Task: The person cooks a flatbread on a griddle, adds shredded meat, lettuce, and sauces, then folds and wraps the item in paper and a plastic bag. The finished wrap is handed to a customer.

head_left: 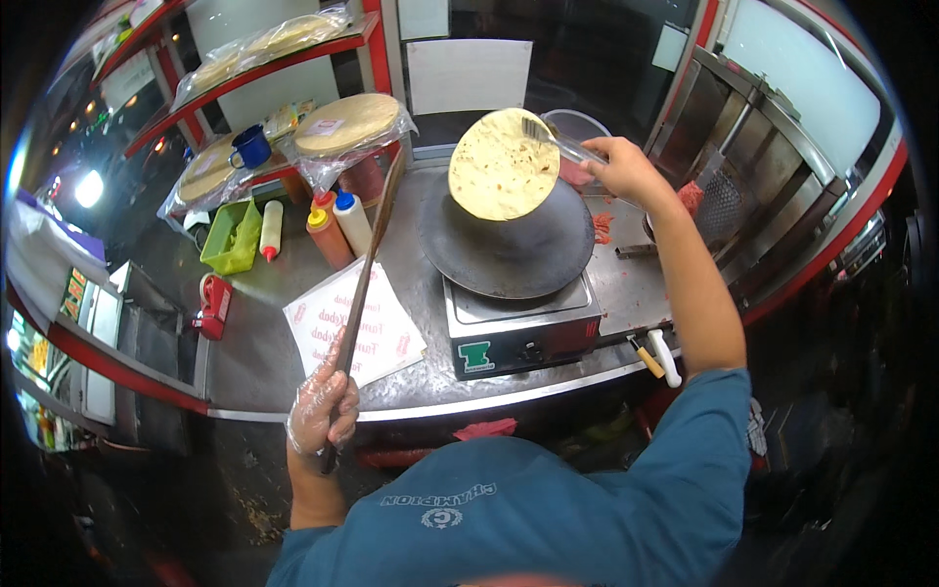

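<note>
Right hand (626, 168) clamps tongs (565, 145) on the flatbread (502, 164) — lifted above the griddle (509, 245); gloved left hand (321, 411) grips a long knife (367, 274).

You get even overhead light on the steel counter (293, 323), which throws a soft sheen rather than hard glare, while the flatbread (502, 164) and the round griddle (507, 245) read sharp and well exposed. Your surroundings fall off into darkness: the lower frame around your blue shirt (548, 509) is dim, the corners are black from the fisheye circle, and a bright lamp (88, 188) blows out at far left. Straight edges such as the red shelf (274, 64) bend hard toward the rim, and detail there turns soft and smeared.
</note>
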Action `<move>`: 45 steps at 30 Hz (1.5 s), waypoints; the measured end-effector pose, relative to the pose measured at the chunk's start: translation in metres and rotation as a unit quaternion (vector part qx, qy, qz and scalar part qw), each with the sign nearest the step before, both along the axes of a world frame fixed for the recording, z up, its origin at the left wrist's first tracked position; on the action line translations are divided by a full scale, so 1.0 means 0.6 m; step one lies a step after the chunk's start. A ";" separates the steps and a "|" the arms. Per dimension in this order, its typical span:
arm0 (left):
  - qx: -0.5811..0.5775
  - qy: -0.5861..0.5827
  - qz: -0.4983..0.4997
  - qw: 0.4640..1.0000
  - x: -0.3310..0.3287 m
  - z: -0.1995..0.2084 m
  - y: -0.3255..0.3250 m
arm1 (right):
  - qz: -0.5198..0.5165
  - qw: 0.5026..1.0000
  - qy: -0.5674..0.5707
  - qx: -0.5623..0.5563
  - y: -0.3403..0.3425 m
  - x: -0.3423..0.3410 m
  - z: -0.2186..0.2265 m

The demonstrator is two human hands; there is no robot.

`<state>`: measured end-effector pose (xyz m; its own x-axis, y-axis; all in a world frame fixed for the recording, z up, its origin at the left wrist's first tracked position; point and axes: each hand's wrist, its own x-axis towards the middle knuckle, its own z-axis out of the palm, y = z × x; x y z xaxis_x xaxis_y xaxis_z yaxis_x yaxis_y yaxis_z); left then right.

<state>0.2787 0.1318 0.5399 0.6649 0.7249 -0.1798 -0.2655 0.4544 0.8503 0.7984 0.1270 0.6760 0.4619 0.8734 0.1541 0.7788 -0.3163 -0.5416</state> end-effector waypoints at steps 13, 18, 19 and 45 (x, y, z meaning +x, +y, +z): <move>0.510 0.302 -0.123 0.796 0.079 -0.025 0.053 | 0.034 0.985 -0.086 0.148 -0.152 -0.073 -0.172; 0.478 0.601 -0.217 0.602 0.151 0.087 0.002 | 0.005 0.973 0.020 0.230 -0.282 -0.036 -0.186; 0.452 0.623 -0.226 0.597 0.158 0.097 0.001 | -0.006 0.970 0.031 0.239 -0.305 -0.031 -0.198; 0.137 0.206 -0.262 0.933 0.643 -0.082 -0.198 | -0.059 0.829 0.384 0.403 -0.454 0.020 -0.329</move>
<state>0.6644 0.0130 0.4908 0.8561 0.3770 -0.3535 0.3068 0.1798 0.9346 0.8105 -0.1451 0.4786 0.7685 0.5725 0.2859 0.0952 0.3395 -0.9358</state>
